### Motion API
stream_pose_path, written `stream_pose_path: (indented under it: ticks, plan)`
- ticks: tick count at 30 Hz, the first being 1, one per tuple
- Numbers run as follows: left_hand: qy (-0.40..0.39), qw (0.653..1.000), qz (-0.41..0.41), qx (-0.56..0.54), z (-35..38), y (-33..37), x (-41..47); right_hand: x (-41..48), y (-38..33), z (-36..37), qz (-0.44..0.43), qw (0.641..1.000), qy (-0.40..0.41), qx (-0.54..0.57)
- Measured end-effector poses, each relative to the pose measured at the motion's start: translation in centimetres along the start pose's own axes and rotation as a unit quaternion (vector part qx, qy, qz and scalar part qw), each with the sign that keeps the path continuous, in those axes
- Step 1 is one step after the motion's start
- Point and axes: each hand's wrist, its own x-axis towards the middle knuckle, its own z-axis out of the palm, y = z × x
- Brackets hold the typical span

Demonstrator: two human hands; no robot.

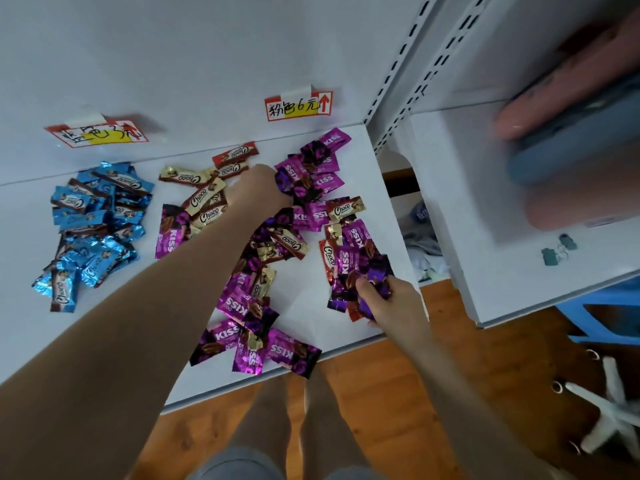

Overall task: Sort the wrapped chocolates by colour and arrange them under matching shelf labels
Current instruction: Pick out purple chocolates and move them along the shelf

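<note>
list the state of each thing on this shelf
blue Choco chocolates, piled under the left label
pink KISS chocolates, scattered, mixed with gold
gold Choco chocolates, unsorted, mid-shelf
red Choco chocolates, unsorted, some at back
left hand, fingers hidden
right hand, grips pink KISS chocolates

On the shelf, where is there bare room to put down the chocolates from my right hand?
Bare: the shelf between the blue pile and the left forearm; a patch between the front KISS chocolates and the right hand, which grips purple chocolates. Crowded: the middle, around the left hand.
</note>
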Motion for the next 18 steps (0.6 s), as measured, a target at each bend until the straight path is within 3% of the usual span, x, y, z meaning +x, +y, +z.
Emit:
stream_pose_path:
  ticks: [4, 11, 18]
  plan:
    - [-0.006, 0.994, 0.013, -0.106, -0.2, -0.4, -0.1, 0.0, 0.2, 1.6, -0.034, 0.996, -0.024, -0.075]
    - [0.074, 0.947, 0.019, -0.311, -1.3, -2.1, -2.6, 0.6, -0.1, 3.9, -0.061, 0.964, 0.042, -0.254]
    - [0.136, 0.928, 0.025, -0.345, -2.1, -4.7, -4.8, 0.6, -0.5, 5.0, -0.04, 0.956, 0.032, -0.29]
